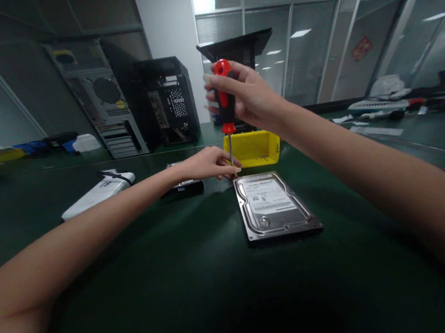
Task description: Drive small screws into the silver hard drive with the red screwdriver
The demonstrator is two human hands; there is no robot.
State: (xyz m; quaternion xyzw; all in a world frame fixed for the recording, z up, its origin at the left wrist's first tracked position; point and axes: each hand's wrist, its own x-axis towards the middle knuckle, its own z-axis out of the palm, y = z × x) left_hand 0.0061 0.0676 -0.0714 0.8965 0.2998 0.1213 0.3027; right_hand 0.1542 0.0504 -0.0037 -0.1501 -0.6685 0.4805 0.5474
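Observation:
My right hand grips the red and black handle of a screwdriver, which stands upright with its shaft pointing down. Around the lower end of the shaft are the fingers of my left hand, near the far left corner of a silver hard drive. The drive lies flat, label up, on the dark green table. Whether the tip touches a screw is too small to tell. Behind the hands is a yellow tray with small parts in it. Another drive lies partly under my left wrist.
To the left lies a white box with a black strap. Computer cases stand at the back left, and another black case is behind my right hand. A keyboard and papers lie at the right.

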